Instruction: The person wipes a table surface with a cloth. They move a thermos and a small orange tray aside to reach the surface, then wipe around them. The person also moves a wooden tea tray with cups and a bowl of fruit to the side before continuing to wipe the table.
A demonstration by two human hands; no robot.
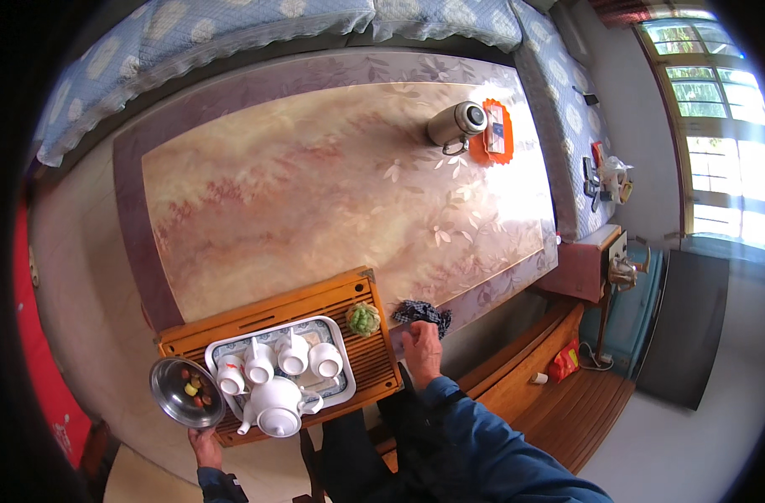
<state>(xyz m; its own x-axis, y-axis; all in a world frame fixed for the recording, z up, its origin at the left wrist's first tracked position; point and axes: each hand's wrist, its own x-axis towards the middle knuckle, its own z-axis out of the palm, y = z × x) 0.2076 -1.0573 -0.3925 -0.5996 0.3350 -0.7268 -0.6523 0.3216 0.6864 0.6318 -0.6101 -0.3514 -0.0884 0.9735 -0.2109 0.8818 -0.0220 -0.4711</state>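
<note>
My left hand is at the near rim of a shiny metal bowl, its fingers partly hidden below it. Small red and yellow pieces lie inside the bowl. The bowl overlaps the left end of a slatted wooden tea tray. On that stands a white serving tray with several upturned white cups and a white teapot. At the tea tray's right end is a green succulent. My right hand is curled on a dark checked cloth at the table edge.
The large patterned table bears a steel thermos jug and an orange scalloped dish at the far right. A sofa with a blue cover runs behind. A wooden bench stands to the right, with a red packet on it.
</note>
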